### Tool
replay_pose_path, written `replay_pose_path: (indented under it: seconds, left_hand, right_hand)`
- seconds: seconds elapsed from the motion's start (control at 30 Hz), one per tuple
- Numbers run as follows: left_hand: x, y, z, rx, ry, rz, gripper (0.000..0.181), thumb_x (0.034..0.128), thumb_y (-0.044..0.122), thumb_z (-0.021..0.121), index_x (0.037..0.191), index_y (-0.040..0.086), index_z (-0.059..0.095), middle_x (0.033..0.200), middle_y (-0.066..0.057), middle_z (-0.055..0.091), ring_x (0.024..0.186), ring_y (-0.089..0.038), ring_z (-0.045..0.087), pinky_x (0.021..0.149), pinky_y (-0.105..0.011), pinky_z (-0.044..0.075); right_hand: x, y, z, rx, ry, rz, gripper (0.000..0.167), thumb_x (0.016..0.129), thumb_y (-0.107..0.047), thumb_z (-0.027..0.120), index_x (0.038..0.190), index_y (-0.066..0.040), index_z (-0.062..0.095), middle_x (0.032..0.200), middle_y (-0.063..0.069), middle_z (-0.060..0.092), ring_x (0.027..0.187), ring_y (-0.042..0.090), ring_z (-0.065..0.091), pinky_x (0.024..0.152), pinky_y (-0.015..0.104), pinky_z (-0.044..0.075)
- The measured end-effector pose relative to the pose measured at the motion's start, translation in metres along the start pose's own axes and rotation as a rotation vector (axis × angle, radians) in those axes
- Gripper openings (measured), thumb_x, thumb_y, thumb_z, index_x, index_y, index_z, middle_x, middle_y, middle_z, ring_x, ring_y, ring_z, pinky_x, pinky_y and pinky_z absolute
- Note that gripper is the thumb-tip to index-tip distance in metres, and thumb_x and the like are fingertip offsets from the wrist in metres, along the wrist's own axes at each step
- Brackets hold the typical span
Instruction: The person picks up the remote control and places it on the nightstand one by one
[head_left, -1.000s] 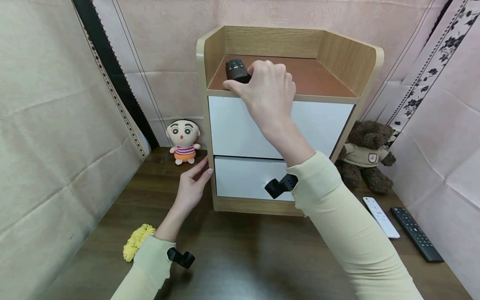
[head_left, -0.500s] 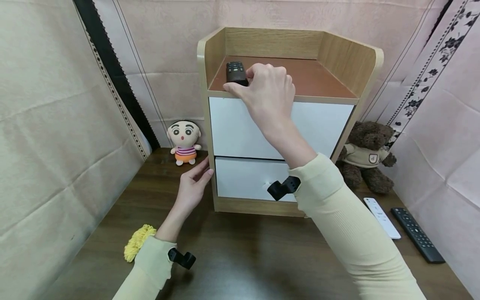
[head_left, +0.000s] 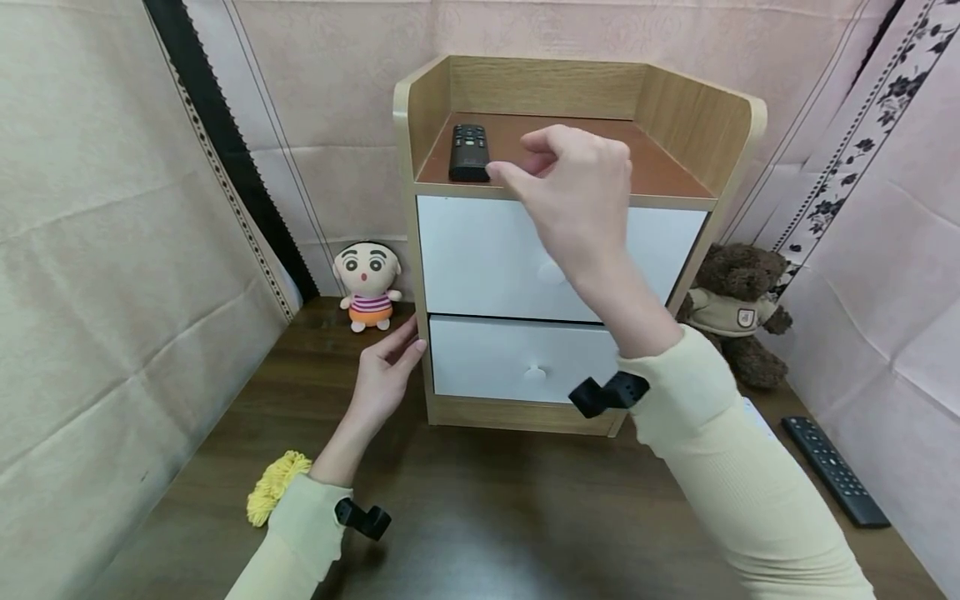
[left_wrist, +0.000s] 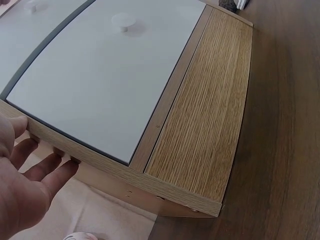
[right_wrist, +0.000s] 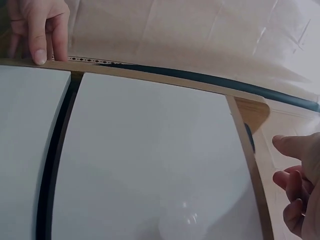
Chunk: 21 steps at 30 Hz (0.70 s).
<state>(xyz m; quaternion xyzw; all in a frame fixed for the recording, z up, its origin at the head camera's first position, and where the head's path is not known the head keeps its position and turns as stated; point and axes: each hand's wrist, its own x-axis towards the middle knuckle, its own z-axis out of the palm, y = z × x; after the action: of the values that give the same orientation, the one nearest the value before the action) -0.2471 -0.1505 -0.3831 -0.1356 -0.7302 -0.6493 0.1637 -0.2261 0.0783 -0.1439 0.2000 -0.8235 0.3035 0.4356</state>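
A black remote [head_left: 469, 153] lies on the brown top shelf of the small cabinet [head_left: 517, 413], near its left front edge. To the right of the remote, apart from it, the right hand [head_left: 581, 192] hovers over the shelf's front edge, fingers bent loosely and holding nothing. Low on the cabinet's left side, the left hand [head_left: 384, 375] rests its fingers and thumb against the side panel. In the left wrist view, the fingertips of the left hand [left_wrist: 30, 185] touch the panel edge beside the white drawer fronts. Both drawers stand closed.
A small doll [head_left: 367, 283] sits left of the cabinet and a brown teddy bear [head_left: 738, 308] right of it. Yellow yarn [head_left: 277, 487] lies by the left forearm. Another black remote [head_left: 834, 471] lies at the right; the right sleeve mostly covers a white one.
The right hand has let go of the black remote and moved right. The remote now lies flat on the shelf. The left hand has stayed at the cabinet's side.
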Motion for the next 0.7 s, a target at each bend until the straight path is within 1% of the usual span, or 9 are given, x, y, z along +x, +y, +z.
replay_pose_path:
  seconds: [0.13,0.2,0.3,0.33,0.4,0.5,0.57,0.63,0.7]
  left_hand:
    - [-0.001,0.0,0.0,0.025,0.004,0.008,0.043,0.1023,0.006,0.063,0.144,-0.001,0.056,0.143,-0.015,0.059,0.13,-0.025,0.056,0.098,-0.017,0.047]
    - [-0.001,0.0,0.0,0.032,0.004,0.012,0.043,0.1024,0.006,0.063,0.144,-0.001,0.056,0.144,-0.015,0.058,0.131,-0.024,0.055,0.098,-0.018,0.047]
    - [-0.002,0.0,-0.001,0.036,0.008,0.013,0.043,0.1024,0.007,0.063,0.144,-0.001,0.056,0.144,-0.014,0.058,0.132,-0.023,0.054,0.1,-0.02,0.047]
    - [-0.002,-0.001,-0.002,0.034,0.01,0.015,0.043,0.1023,0.007,0.063,0.144,-0.001,0.056,0.145,-0.014,0.058,0.132,-0.023,0.054,0.1,-0.02,0.047]
    - [-0.002,-0.001,-0.002,0.028,0.009,0.016,0.043,0.1023,0.006,0.063,0.144,-0.001,0.056,0.144,-0.014,0.058,0.131,-0.023,0.054,0.1,-0.02,0.047]
    - [-0.001,-0.002,-0.003,0.023,0.0,0.014,0.043,0.1027,0.006,0.063,0.145,0.0,0.056,0.145,-0.013,0.058,0.132,-0.022,0.054,0.098,-0.017,0.047]
    - [-0.001,-0.003,-0.003,0.017,-0.008,0.014,0.043,0.1029,0.006,0.062,0.145,0.0,0.055,0.145,-0.012,0.058,0.132,-0.022,0.054,0.099,-0.017,0.047]
    - [0.0,-0.004,-0.002,0.01,-0.012,0.017,0.043,0.1031,0.006,0.062,0.146,0.001,0.055,0.145,-0.011,0.058,0.132,-0.021,0.054,0.099,-0.018,0.047]
    - [0.0,-0.004,-0.002,0.004,-0.013,0.024,0.043,0.1031,0.005,0.061,0.145,0.001,0.055,0.145,-0.011,0.058,0.131,-0.021,0.055,0.099,-0.019,0.047]
  right_hand:
    - [-0.013,0.019,-0.017,0.05,0.127,-0.148,0.032,0.083,-0.02,0.088,0.104,0.003,0.079,0.086,0.013,0.076,0.072,0.025,0.07,0.082,0.03,0.045]
    - [-0.022,0.029,-0.027,0.04,0.158,-0.211,0.031,0.084,-0.019,0.088,0.103,0.004,0.078,0.085,0.015,0.075,0.069,0.026,0.07,0.075,0.024,0.044]
    - [-0.038,0.041,-0.038,0.042,0.197,-0.216,0.028,0.083,-0.016,0.089,0.102,0.003,0.079,0.084,0.014,0.075,0.066,0.024,0.068,0.07,0.016,0.041]
    - [-0.045,0.044,-0.041,0.045,0.209,-0.206,0.028,0.082,-0.015,0.089,0.102,0.002,0.079,0.084,0.013,0.076,0.065,0.023,0.067,0.068,0.014,0.04]
    - [-0.06,0.051,-0.047,0.061,0.228,-0.159,0.028,0.079,-0.011,0.091,0.102,0.0,0.08,0.084,0.012,0.076,0.065,0.01,0.064,0.066,0.012,0.038]
    - [-0.084,0.062,-0.057,0.102,0.238,-0.061,0.03,0.076,-0.004,0.091,0.103,-0.001,0.08,0.086,0.013,0.076,0.067,-0.004,0.058,0.066,0.01,0.041]
    - [-0.1,0.071,-0.064,0.126,0.237,0.001,0.03,0.076,-0.001,0.091,0.104,0.0,0.08,0.086,0.012,0.076,0.069,-0.01,0.057,0.067,0.009,0.044]
    - [-0.117,0.082,-0.071,0.128,0.225,0.05,0.031,0.076,0.002,0.09,0.105,0.0,0.08,0.086,0.006,0.076,0.07,-0.008,0.059,0.069,0.009,0.047]
    - [-0.134,0.094,-0.077,0.116,0.209,0.075,0.032,0.075,0.004,0.089,0.106,0.0,0.08,0.087,-0.001,0.075,0.072,-0.007,0.06,0.069,0.009,0.047]
